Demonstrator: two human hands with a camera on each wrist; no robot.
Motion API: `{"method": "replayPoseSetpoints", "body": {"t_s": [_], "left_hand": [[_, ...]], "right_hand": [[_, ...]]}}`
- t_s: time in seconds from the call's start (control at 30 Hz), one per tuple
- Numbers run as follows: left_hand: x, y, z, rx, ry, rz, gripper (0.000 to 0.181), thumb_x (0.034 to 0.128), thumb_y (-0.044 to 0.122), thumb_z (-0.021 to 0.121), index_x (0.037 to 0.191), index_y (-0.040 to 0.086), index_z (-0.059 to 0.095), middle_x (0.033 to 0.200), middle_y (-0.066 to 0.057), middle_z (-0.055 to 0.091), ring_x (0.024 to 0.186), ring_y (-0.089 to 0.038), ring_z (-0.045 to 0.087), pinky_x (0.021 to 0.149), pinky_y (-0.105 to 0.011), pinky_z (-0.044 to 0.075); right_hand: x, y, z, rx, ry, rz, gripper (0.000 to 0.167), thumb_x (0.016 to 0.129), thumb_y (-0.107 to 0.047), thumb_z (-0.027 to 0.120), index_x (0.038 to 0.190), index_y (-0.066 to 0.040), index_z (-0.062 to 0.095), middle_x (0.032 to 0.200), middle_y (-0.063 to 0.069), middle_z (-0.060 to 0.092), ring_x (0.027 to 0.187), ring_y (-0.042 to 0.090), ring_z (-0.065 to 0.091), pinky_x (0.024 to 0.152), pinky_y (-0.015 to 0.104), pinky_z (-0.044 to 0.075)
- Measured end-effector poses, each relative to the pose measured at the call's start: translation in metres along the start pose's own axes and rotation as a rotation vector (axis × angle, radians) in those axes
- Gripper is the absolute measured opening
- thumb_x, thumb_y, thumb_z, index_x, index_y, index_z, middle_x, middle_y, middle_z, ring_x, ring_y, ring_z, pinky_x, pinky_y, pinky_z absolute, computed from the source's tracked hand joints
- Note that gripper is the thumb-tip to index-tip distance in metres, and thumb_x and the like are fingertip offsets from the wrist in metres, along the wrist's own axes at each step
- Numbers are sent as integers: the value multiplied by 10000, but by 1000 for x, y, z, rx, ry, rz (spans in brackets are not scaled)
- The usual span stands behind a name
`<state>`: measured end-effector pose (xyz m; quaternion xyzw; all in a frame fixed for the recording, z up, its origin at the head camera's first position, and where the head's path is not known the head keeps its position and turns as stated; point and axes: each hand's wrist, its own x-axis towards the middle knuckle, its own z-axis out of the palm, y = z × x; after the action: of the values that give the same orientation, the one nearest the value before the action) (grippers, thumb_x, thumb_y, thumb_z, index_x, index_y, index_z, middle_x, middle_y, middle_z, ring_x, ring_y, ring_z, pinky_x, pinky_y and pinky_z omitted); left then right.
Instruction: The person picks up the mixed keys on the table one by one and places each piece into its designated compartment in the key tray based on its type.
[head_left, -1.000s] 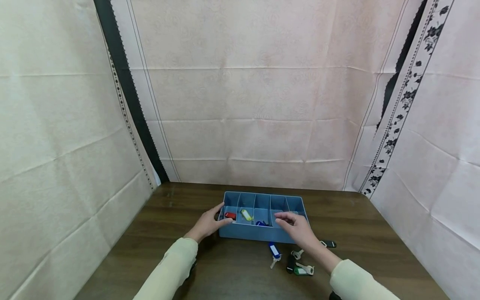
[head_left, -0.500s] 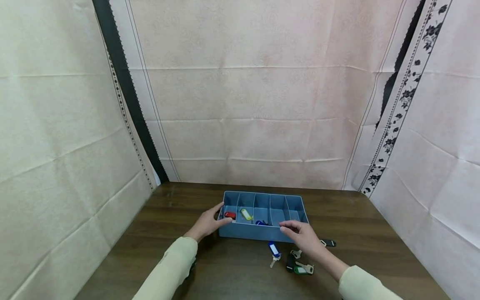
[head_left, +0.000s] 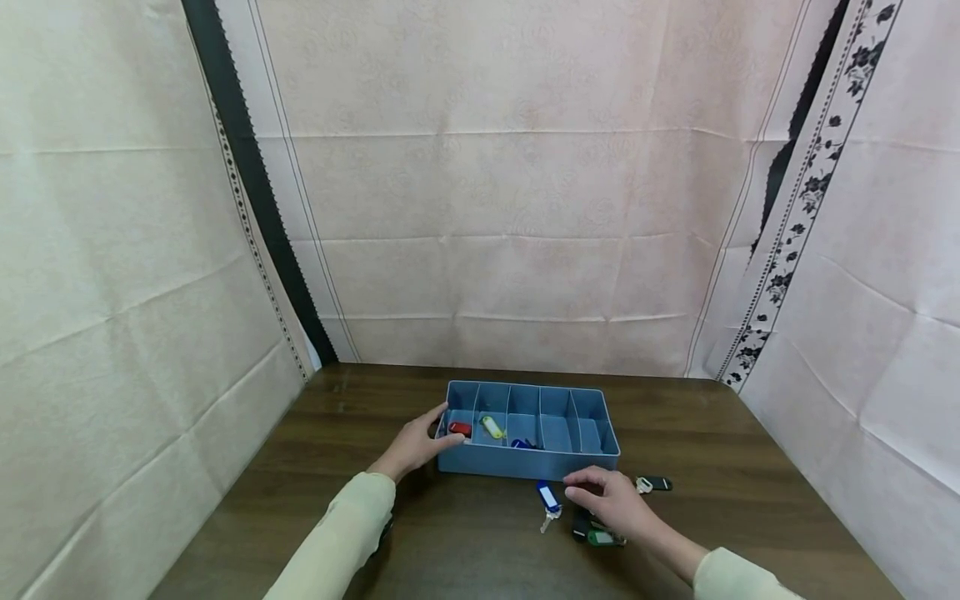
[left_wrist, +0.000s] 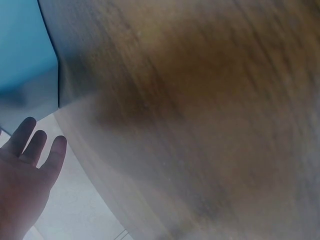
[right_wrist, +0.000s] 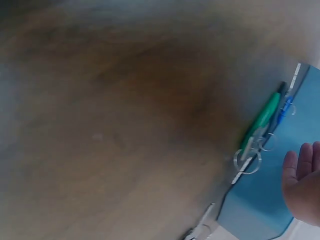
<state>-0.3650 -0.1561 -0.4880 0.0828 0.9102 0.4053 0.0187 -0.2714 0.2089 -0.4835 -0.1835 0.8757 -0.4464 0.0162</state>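
Observation:
A blue divided tray (head_left: 517,464) stands on the wooden table. My left hand (head_left: 411,446) rests at its left front corner, thumb across the rim and fingers along the side. A red key tag (head_left: 460,429), a yellow key tag (head_left: 492,427) and a dark blue key tag (head_left: 522,444) lie in separate compartments. In front of the tray's right end hovers my right hand (head_left: 607,500), fingers loosely bent and holding nothing. Below and beside it lie a blue-tagged key (head_left: 549,497), a black fob (head_left: 581,527) and a green key tag (head_left: 602,538), partly covered.
Another black fob with a key (head_left: 657,483) lies right of my right hand. The brown table (head_left: 705,542) extends around the tray. Pale cloth (head_left: 487,192) hangs behind and on both sides.
My right hand has drawn back from over the tray's right compartments, down and slightly right, to above the loose keys. My left hand has stayed at the tray's corner.

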Motion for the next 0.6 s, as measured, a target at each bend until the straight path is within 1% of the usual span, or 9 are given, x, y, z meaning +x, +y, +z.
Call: {"method": "replayPoseSetpoints", "body": {"t_s": [0.13, 0.23, 0.4, 0.6], "left_hand": [[0, 1, 0, -3, 0, -2, 876, 848, 586, 702, 1559, 222, 342, 1563, -133, 368, 1415, -402, 340, 1073, -655, 315], [-1, 1, -1, -9, 4, -2, 865, 857, 569, 703, 1559, 215, 342, 1562, -134, 369, 1414, -405, 341, 1069, -658, 317], [-3, 2, -1, -14, 4, -8, 845, 873, 543, 701, 1560, 211, 339, 1562, -143, 366, 1413, -413, 337, 1066, -663, 316], [-2, 3, 0, -8, 5, -12, 843, 869, 546, 704, 1558, 222, 343, 1562, -140, 368, 1413, -411, 339, 1068, -663, 314]], "right_hand": [[-1, 7, 2, -38, 14, -27, 267, 950, -317, 680, 1106, -110, 741, 1070, 1, 693, 987, 168, 618, 822, 279, 514], [-1, 11, 3, -47, 14, -38, 253, 941, -312, 693, 1092, -117, 746, 1066, 7, 694, 988, 173, 622, 826, 281, 514], [0, 16, 6, -62, -8, -40, 235, 935, -299, 703, 1090, -128, 748, 1052, -36, 683, 963, 148, 618, 809, 263, 522], [1, 19, 8, -82, -6, -37, 198, 924, -261, 718, 1072, -135, 754, 1037, -58, 679, 963, 153, 619, 816, 299, 543]]}}
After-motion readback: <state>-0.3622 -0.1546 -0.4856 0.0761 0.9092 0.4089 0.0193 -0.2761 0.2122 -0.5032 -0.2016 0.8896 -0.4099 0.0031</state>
